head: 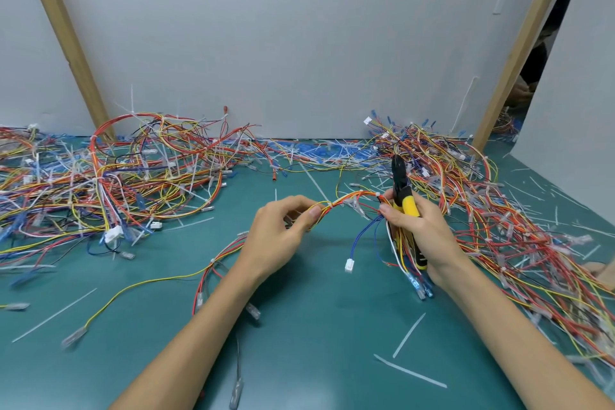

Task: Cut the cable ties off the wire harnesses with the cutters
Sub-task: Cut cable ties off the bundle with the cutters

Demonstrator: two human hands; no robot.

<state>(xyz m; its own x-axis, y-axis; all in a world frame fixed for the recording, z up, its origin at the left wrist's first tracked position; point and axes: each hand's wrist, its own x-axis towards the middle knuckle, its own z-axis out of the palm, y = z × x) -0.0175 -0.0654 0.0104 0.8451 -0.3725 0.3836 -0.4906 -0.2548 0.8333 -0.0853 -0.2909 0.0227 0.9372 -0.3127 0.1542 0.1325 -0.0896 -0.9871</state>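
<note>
A wire harness (349, 201) of orange, yellow, red and blue wires arches between my two hands above the green mat. My left hand (283, 230) pinches its left part between thumb and fingers. My right hand (419, 230) grips the yellow-handled cutters (404, 196), black jaws pointing up and away, and its thumb and fingers also pinch the harness's right part. A white cable tie (377, 194) wraps the bundle just left of the cutters. Loose ends with a white connector (349, 266) and blue terminals (421, 288) hang below my right hand.
A big tangle of harnesses (109, 176) lies at the left, another pile (482, 210) runs down the right side. Cut white tie strips (409, 374) are scattered over the green mat (332, 326). Grey wall panels with wooden posts stand behind.
</note>
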